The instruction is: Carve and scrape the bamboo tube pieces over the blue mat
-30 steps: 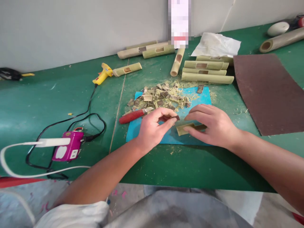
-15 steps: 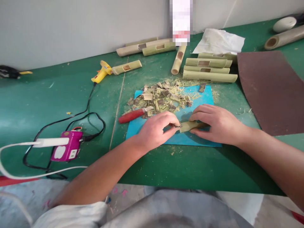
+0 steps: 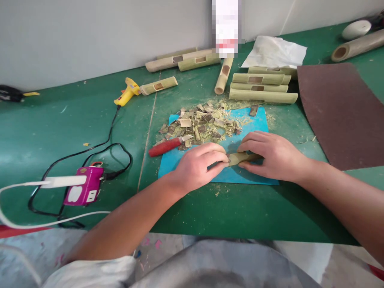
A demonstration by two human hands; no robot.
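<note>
A bamboo piece (image 3: 235,159) lies over the front part of a blue sheet (image 3: 186,160). The fingers of my right hand (image 3: 270,156) wrap round its right part, partly hiding it. At its left end my left hand (image 3: 201,164) is closed in a pinch; a small dark bit shows by the fingertips, too small to make out. Just left of my left hand rests a knife with a red handle (image 3: 165,147), its blade pointing right. Behind both hands is a heap of bamboo chips and shavings (image 3: 201,122).
Notched bamboo tubes (image 3: 264,96) line the back. A yellow glue gun (image 3: 127,93) with a black cable stands back left. A purple power adapter (image 3: 85,186) is at left. A brown sheet (image 3: 342,116) lies right, near white paper (image 3: 274,52) and a larger tube (image 3: 360,46).
My left fingers have closed in nearer to the left end of the bamboo piece. My right hand keeps its hold. The view has shifted slightly.
</note>
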